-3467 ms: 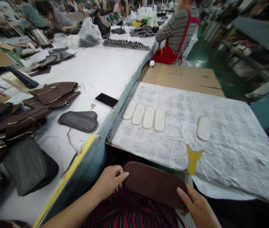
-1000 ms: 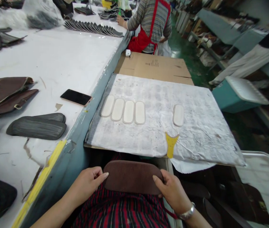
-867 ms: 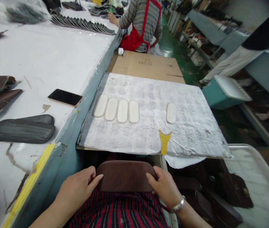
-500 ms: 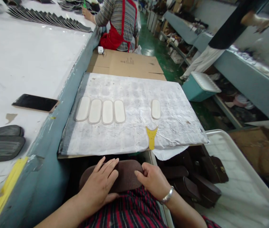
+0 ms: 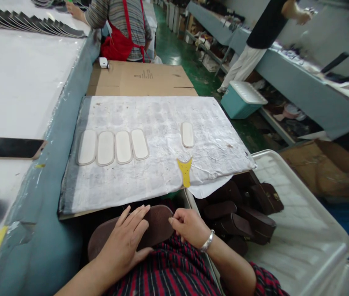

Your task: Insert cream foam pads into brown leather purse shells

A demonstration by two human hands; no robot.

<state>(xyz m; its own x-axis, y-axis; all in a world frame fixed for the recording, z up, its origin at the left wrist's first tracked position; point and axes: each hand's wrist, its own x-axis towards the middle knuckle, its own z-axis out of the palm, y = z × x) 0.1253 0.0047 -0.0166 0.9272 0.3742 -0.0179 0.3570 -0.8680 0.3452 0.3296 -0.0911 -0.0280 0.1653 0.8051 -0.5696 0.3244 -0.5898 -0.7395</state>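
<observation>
A dark brown rounded case (image 5: 158, 226) lies across my lap, just below the front edge of the work board. My left hand (image 5: 128, 234) rests on top of it with the fingers spread. At the case's right end, my right hand (image 5: 189, 228) has its thumb and fingers pinched on the rim. On the paper-covered board (image 5: 162, 172) several white oval pieces (image 5: 105, 148) stand in a row at the left, and one more white oval piece (image 5: 188, 135) lies apart to the right. A yellow forked piece (image 5: 185, 172) sits at the board's front edge.
A white bin (image 5: 300, 230) at the right holds several brown cases (image 5: 256, 222). On the left table (image 5: 17, 82) are a phone (image 5: 10, 148) and dark pieces. Beyond the cardboard (image 5: 143, 78), a person in a red apron (image 5: 121, 37) works; another person stands at the right.
The view has shifted, so the board and bin appear in different places. Both hands remain at the brown case, the left flat on it and the right at its end.
</observation>
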